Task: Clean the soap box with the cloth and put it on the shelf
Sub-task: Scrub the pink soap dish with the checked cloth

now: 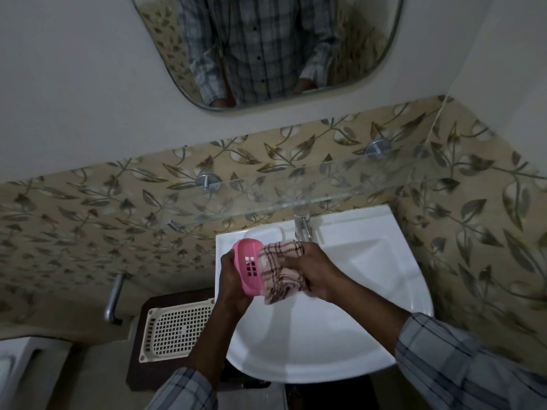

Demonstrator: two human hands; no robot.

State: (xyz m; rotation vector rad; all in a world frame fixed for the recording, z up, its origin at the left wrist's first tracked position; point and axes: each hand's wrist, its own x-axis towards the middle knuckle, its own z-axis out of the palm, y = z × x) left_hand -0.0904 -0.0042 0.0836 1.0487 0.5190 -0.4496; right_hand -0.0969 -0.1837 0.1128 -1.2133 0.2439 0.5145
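Observation:
A pink plastic soap box (248, 265) with small drain slots is held over the white sink (340, 344). My left hand (232, 279) grips it from the left side and below. My right hand (313, 270) grips a pale pink checked cloth (279, 269) and presses it against the right part of the box, covering that end. A glass shelf (296, 190) on two metal mounts runs along the wall above the sink, with nothing on it.
A chrome tap (302, 226) stands at the back of the sink. A cream perforated tray (174, 329) lies on a dark stand to the left. A metal handle (114, 297) juts from the tiled wall. A mirror (266, 48) hangs above.

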